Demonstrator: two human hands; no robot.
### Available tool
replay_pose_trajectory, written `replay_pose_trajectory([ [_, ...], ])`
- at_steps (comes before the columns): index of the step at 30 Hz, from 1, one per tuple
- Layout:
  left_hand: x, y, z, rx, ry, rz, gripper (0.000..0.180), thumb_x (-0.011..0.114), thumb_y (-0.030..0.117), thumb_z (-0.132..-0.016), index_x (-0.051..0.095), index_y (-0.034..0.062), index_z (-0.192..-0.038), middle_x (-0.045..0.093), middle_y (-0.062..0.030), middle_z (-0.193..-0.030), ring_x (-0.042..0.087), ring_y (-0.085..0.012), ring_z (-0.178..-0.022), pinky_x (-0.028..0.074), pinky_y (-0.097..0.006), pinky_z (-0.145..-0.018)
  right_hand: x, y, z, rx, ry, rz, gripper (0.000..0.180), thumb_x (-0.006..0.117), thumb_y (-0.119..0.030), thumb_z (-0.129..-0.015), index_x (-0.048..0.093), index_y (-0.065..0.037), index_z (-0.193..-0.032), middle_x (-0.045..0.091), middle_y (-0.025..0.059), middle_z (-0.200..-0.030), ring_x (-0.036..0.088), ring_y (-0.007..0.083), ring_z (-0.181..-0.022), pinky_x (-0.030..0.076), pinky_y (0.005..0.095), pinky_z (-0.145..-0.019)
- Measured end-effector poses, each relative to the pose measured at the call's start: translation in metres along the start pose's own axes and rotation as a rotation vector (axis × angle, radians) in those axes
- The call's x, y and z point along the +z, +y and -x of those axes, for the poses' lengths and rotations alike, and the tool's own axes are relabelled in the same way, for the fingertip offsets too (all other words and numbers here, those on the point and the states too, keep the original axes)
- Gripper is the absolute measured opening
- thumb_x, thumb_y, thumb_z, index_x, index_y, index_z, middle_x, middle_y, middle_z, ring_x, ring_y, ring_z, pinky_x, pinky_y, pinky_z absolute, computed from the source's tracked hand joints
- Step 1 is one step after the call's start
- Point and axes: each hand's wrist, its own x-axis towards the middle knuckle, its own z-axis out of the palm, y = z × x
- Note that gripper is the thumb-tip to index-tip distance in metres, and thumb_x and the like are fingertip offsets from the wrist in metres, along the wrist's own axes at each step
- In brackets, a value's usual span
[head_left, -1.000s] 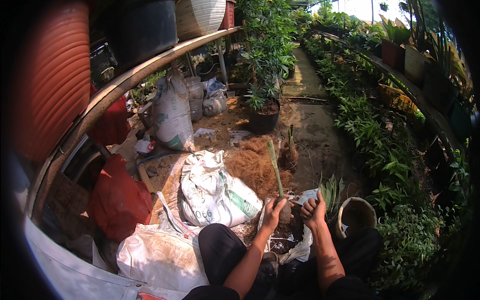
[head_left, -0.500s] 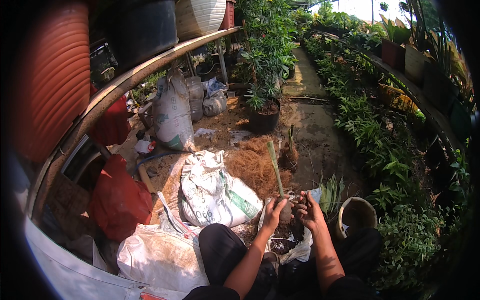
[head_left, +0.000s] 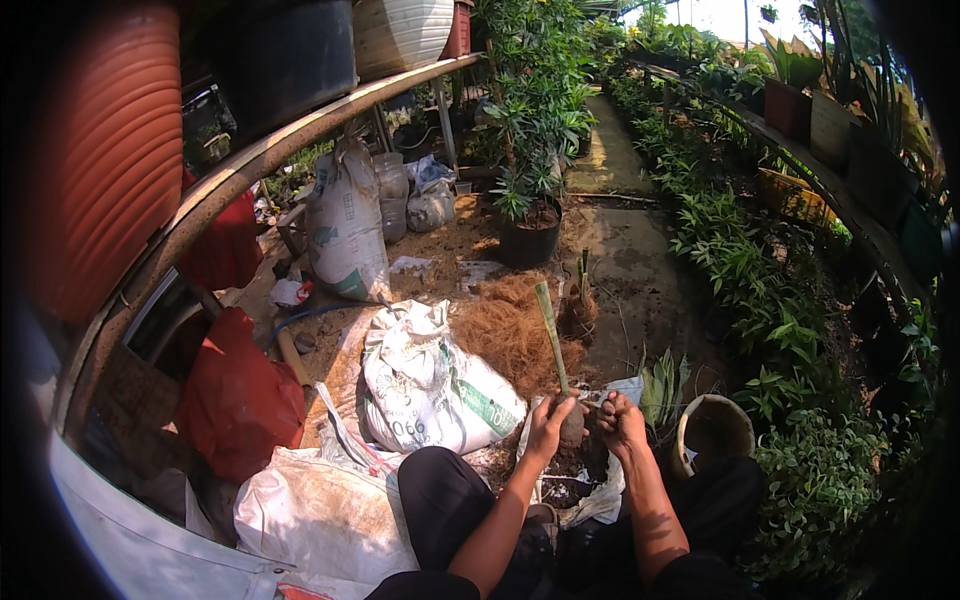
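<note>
right hand (head_left: pixel 622 424) closer, cutting (head_left: pixel 553 340) upright, tilted left

Open ground: bare path (head_left: pixel 640 290) at centre frame, running toward upper centre. Blocked at left by white sack (head_left: pixel 430 385) and fibre heap (head_left: pixel 510 335), at lower right by bucket (head_left: pixel 712 432), along right by plant row (head_left: pixel 740 260). Black pot (head_left: pixel 528 240) stands at path's left edge.

left hand (head_left: pixel 548 425) curled, right hand (head_left: pixel 620 420) fisted
</note>
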Motion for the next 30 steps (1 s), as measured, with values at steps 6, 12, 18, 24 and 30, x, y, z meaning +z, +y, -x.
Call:
replay_pose_trajectory([
  [6, -0.002, -0.001, 0.001, 0.014, 0.002, 0.010, 0.035, 0.059, 0.028, -0.094, 0.058, 0.0012, -0.115, 0.066, -0.0109, -0.090, 0.064, -0.0165, -0.075, 0.059, -0.033, -0.063, 0.048, -0.014, 0.016, -0.009, 0.222, -0.122, 0.017, 0.052, -0.028, -0.099, 0.055, -0.012, -0.095, 0.055, 0.0004, -0.078, 0.048, 0.0118, -0.064, 0.041, 0.0251, -0.058],
  [12, -0.003, -0.005, -0.002, 0.022, 0.002, 0.015, 0.034, 0.058, 0.028, -0.094, 0.057, 0.0020, -0.116, 0.066, -0.0109, -0.090, 0.065, -0.0168, -0.073, 0.058, -0.033, -0.062, 0.032, -0.007, 0.010, 0.015, 0.118, -0.138, 0.026, 0.055, -0.036, -0.098, 0.058, -0.010, -0.094, 0.058, 0.0009, -0.086, 0.050, 0.0123, -0.071, 0.043, 0.0254, -0.063],
  [18, -0.002, -0.004, -0.001, 0.013, 0.001, 0.019, 0.034, 0.059, 0.028, -0.094, 0.057, 0.0022, -0.116, 0.066, -0.0110, -0.090, 0.065, -0.0165, -0.072, 0.058, -0.032, -0.062, 0.017, 0.005, 0.001, -0.017, 0.032, -0.202, 0.017, 0.049, -0.025, -0.102, 0.050, -0.008, -0.101, 0.049, 0.0012, -0.081, 0.042, 0.0097, -0.066, 0.035, 0.0222, -0.055],
  [24, -0.002, -0.007, -0.002, 0.011, 0.005, 0.026, 0.034, 0.059, 0.027, -0.094, 0.057, 0.0017, -0.116, 0.066, -0.0108, -0.090, 0.065, -0.0163, -0.071, 0.058, -0.032, -0.062, 0.002, 0.003, -0.002, -0.043, 0.076, 0.037, 0.018, 0.052, -0.025, -0.101, 0.050, -0.009, -0.107, 0.045, -0.0030, -0.074, 0.039, 0.0086, -0.061, 0.036, 0.0236, -0.055],
  [30, -0.005, -0.005, -0.001, 0.012, 0.023, 0.019, 0.035, 0.060, 0.028, -0.093, 0.057, 0.0012, -0.116, 0.066, -0.0108, -0.090, 0.065, -0.0166, -0.072, 0.058, -0.032, -0.062, 0.058, -0.010, 0.020, -0.029, 0.122, -0.018, 0.027, 0.061, -0.029, -0.096, 0.051, -0.009, -0.110, 0.047, -0.0027, -0.072, 0.044, 0.0108, -0.061, 0.045, 0.0301, -0.063],
])
